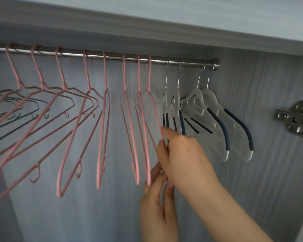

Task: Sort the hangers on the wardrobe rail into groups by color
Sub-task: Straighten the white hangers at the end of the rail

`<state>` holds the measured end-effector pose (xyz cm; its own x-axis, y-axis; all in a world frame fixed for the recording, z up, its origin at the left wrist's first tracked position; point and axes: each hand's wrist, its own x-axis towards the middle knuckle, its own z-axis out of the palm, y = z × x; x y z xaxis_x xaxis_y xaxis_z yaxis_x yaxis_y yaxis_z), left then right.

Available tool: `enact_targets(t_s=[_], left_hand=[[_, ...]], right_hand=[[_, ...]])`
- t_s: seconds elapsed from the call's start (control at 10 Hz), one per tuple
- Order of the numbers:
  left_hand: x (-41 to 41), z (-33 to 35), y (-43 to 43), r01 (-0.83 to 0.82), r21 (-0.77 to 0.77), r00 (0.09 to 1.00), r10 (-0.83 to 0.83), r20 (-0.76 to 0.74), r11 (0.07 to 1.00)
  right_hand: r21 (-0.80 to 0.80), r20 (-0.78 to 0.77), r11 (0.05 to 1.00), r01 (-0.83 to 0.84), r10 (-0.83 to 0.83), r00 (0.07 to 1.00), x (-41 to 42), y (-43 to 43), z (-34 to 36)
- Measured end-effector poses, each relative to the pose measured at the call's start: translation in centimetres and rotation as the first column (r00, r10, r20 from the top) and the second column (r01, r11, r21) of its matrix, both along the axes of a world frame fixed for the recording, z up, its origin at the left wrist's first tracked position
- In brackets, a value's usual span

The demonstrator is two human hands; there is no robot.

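A steel wardrobe rail (pixel 115 57) carries several pink hangers (pixel 101 137) across the left and middle. Several white hangers with navy grips (pixel 219 126) hang together at the rail's right end. Grey-green hangers (pixel 12 102) show at the far left edge. My right hand (pixel 184 159) reaches in from the lower right and its fingers curl round the sloping arm of the rightmost pink hanger (pixel 148 130), beside the first white hanger. My left hand (pixel 156 206) rises from below; its thumb and fingers pinch near that hanger's lower end, partly hidden behind my right hand.
The wardrobe's side panel stands just right of the rail's end bracket (pixel 215 62), with a metal door hinge (pixel 297 119) on it. A shelf edge (pixel 164 23) runs above the rail. The back panel (pixel 208 198) is behind the hangers.
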<state>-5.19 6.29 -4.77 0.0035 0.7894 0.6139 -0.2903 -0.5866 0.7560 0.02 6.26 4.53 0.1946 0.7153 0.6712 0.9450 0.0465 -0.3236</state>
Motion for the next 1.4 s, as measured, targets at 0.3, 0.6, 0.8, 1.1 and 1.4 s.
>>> enact_targets(t_s=[0.3,0.6,0.8,1.1,1.4], left_hand=[[0.1,-0.2,0.8,0.084,0.009,0.995,-0.084,0.044,0.996],[-0.8,-0.3,1.3,0.103,0.049,0.991,-0.098,-0.092,0.993],[-0.3,-0.4,0.8,0.102,0.046,0.995,-0.103,0.015,0.994],[0.5,-2.7,-0.1,0.048,-0.110,0.999,-0.047,0.012,0.993],[4.9,-3.2,-0.4,0.331,-0.219,0.920,-0.366,-0.143,0.918]], right_hand=[[0.003,0.008,0.999,0.034,-0.034,0.999,0.2,0.6,-0.5],[0.018,0.028,0.999,0.035,-0.036,0.999,0.1,0.5,-0.5],[0.000,0.011,1.000,0.024,-0.024,1.000,-0.1,0.1,-0.2],[0.303,-0.070,0.916,0.263,-0.254,0.965,5.1,-4.5,3.5],[0.137,0.044,0.885,0.444,-0.454,0.890,12.0,-2.1,2.7]])
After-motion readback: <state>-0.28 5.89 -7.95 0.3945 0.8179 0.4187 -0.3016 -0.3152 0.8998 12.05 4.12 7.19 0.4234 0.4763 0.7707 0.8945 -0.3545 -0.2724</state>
